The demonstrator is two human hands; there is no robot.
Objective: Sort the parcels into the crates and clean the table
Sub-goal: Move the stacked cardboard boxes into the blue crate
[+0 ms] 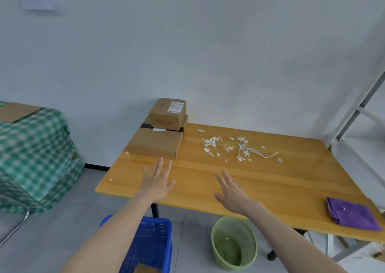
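Here, brown labelled parcels sit stacked; both hands spread flat, empty.

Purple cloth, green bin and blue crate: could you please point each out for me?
Purple cloth [352, 214], head view, middle of the fabric.
Green bin [214, 231], head view, left rim.
Blue crate [154, 231], head view, far wall.

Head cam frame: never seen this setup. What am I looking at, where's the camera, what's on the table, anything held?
No robot here: a person works with bare hands. The one camera sits on their head, looking forward and down. The left hand and right hand are spread open over the wooden table, holding nothing. At the far left corner lie stacked cardboard parcels. Paper scraps litter the middle. A purple cloth lies at the near right edge. On the floor stand a blue crate and a green bin.
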